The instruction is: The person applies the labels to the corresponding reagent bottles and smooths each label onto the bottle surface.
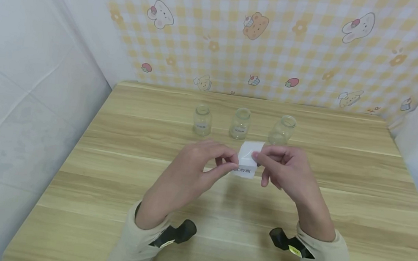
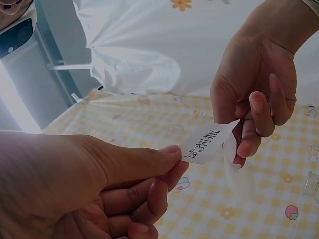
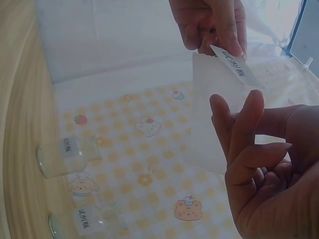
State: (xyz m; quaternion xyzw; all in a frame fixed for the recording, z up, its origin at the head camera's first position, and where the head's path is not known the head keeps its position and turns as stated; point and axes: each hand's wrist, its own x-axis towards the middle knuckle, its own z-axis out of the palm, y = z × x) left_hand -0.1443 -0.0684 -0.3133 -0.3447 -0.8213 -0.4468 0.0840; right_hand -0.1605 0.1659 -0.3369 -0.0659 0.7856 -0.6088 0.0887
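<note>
My left hand (image 1: 195, 169) pinches one edge of a white sticker label (image 2: 202, 145) between thumb and index finger. Dark printed characters run across the label. With thumb and fingers, my right hand (image 1: 290, 173) pinches the white backing paper (image 3: 208, 112). The label stands at an angle to this paper, partly lifted from it; where they still join is hard to tell. Both hands are above the table, in front of three clear glass jars. The left jar (image 1: 202, 121) and middle jar (image 1: 240, 124) carry printed labels, while none shows on the right jar (image 1: 282, 130).
A wood-grain table (image 1: 113, 171) lies beneath the hands. Behind it hangs a yellow checked cloth (image 1: 219, 33) with cartoon prints, and a white sheet (image 1: 26, 85) hangs at the left. The jars stand in a row towards the table's back edge.
</note>
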